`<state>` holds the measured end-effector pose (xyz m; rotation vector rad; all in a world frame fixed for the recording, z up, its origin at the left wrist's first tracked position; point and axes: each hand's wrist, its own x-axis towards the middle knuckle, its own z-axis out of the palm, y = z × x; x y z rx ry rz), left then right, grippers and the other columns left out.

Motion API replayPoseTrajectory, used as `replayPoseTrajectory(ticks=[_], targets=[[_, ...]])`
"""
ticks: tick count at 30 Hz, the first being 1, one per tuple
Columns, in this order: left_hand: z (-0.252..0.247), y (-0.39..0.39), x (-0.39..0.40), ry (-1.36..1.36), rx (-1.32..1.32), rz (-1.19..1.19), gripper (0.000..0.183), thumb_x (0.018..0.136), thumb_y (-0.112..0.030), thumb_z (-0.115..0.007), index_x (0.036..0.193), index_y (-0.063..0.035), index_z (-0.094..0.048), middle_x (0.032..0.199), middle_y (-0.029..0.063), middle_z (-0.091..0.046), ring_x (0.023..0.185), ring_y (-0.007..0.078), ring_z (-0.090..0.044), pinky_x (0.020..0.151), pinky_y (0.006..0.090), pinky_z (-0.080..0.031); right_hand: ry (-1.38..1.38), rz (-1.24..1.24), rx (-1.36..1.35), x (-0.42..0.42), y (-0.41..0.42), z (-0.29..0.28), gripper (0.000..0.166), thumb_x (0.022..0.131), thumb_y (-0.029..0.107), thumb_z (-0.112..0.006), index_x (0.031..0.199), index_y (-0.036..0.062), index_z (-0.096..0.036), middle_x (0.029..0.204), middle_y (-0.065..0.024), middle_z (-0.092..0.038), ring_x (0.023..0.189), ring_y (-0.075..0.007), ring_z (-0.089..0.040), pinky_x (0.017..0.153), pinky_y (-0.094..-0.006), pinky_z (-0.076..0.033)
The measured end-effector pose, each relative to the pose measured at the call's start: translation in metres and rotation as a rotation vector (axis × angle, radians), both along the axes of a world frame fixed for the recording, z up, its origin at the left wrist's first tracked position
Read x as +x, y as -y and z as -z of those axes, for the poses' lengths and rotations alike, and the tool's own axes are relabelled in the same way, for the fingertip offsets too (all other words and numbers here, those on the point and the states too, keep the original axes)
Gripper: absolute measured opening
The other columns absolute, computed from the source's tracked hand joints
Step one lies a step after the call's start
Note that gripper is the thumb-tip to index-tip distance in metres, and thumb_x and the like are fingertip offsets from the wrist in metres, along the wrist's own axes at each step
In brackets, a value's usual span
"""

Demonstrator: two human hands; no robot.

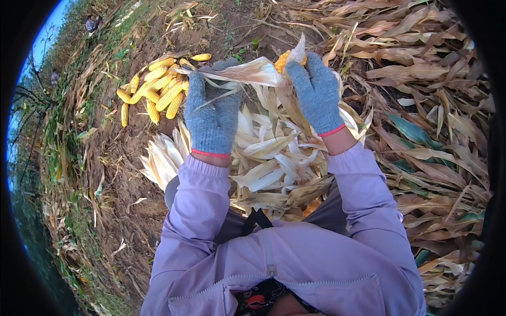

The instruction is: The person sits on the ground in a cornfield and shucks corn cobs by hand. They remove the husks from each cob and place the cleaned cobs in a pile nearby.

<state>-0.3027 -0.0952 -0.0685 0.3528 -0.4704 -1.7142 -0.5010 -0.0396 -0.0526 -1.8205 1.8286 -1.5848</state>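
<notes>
My right hand, in a grey knit glove with a red cuff edge, grips a partly husked corn cob. Yellow kernels show beside its pale husk tip. In a matching glove, my left hand holds the far end of a dry husk leaf that stretches across to the cob. Strands of dry husk hang beneath the cob. Below both hands lies a heap of stripped pale husks. A pile of bare yellow corn cobs rests on the soil just left of my left hand.
Dry corn stalks and leaves cover the ground on the right. A bundle of pale husks lies by my left forearm. Brown soil with scattered plant debris stretches left. Another person is far off at the upper left.
</notes>
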Motion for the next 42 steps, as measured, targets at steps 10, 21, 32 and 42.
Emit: replayPoseTrajectory(ticks=[10,21,32,42], targets=[[-0.032,0.008,0.033,0.756,-0.302,-0.661,0.036,0.092,-0.017,-0.067,0.123,-0.0031,-0.056,0.115,0.0099,-0.062,0.108,0.0224,-0.059,0.094,0.0357,-0.049,-0.559,0.034,-0.219,-0.03,-0.001,0.0,0.04,0.083,0.039,-0.075,0.105,0.0067,-0.065,0.073,-0.011,-0.065,0.059,-0.0268,-0.064,0.053,-0.0365,-0.052],[-0.017,-0.001,0.042,1.638,-1.035,-0.215,0.063,0.07,-0.026,-0.085,0.124,-0.0059,-0.06,0.115,0.0143,-0.065,0.107,0.0297,-0.064,0.091,0.0385,-0.051,-0.57,-0.016,-0.12,-0.022,-0.005,0.0,0.045,0.082,0.044,-0.074,0.105,0.0059,-0.068,0.077,-0.0141,-0.069,0.064,-0.0304,-0.068,0.057,-0.0378,-0.054],[-0.019,-0.002,0.051,1.79,-1.016,-0.238,0.02,0.086,-0.017,-0.069,0.103,-0.0071,-0.069,0.09,0.0141,-0.07,0.085,0.0317,-0.068,0.076,0.0404,-0.052,-0.563,0.132,0.035,-0.037,-0.006,0.006,0.037,0.09,0.043,-0.065,0.1,0.0073,-0.064,0.081,-0.0157,-0.068,0.07,-0.0343,-0.067,0.061,-0.0438,-0.053],[-0.028,-0.001,0.056,1.636,-0.663,-0.33,0.016,0.089,-0.01,-0.069,0.103,-0.0015,-0.07,0.088,0.0054,-0.07,0.08,0.0134,-0.066,0.074,0.0275,-0.053,-0.413,0.213,0.205,-0.039,-0.002,0.004,0.04,0.093,0.045,-0.058,0.099,0.0059,-0.061,0.084,-0.0187,-0.067,0.077,-0.0384,-0.067,0.069,-0.049,-0.052]])
